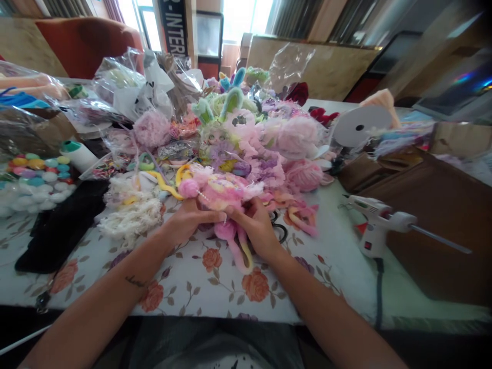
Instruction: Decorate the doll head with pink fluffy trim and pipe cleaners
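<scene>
Both my hands are closed on a fluffy pink and yellow craft piece (221, 192) at the middle of the table. My left hand (188, 220) grips it from the left, fingers curled under its fuzzy body. My right hand (258, 228) pinches it from the right, above pink and yellow chenille stems (238, 246) that hang down from the piece. A pink pompom (189, 188) sticks out at its upper left. Black scissor handles (282, 233) peek out just right of my right hand.
A floral tablecloth (215, 279) covers the table. A white hot glue gun (374, 220) stands at the right, cord trailing down. Behind lies a heap of pastel yarn and plush decorations (265, 143), plastic bags (126, 87), a bag of coloured pompoms (34, 174), black fabric (61, 225).
</scene>
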